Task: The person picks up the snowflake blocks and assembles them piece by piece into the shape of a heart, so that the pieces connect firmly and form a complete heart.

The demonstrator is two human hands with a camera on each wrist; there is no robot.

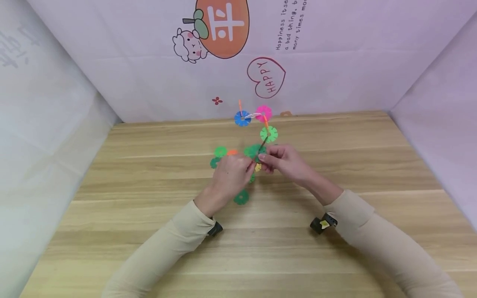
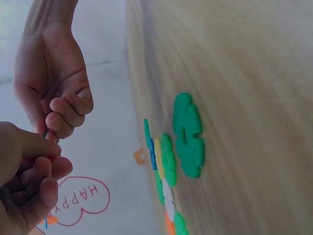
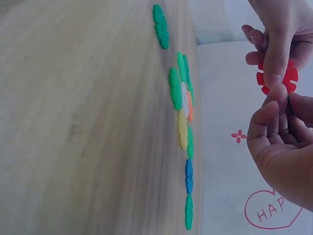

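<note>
Both hands meet above the middle of the table. My left hand (image 1: pixel 232 173) pinches a red notched plastic disc (image 3: pixel 292 76), its thumb lying over the disc's face in the right wrist view. Close against it, the fingers of my right hand (image 1: pixel 288 163) pinch a dark green piece, mostly hidden, with only a sliver showing. Beyond the hands, a chain of interlocked discs reaches up and left: a light green disc (image 1: pixel 273 135), a pink disc (image 1: pixel 263 111), a white one seen edge-on, a blue disc (image 1: pixel 238 119) and an orange one (image 1: pixel 240 106).
Several loose discs lie on the wooden table (image 1: pixel 149 215) below the hands. A dark green disc (image 2: pixel 188 159) lies nearest me, with yellow (image 3: pixel 182 129), blue (image 3: pixel 189 176) and other green ones farther off. A white printed sheet (image 1: pixel 149 74) stands behind the table.
</note>
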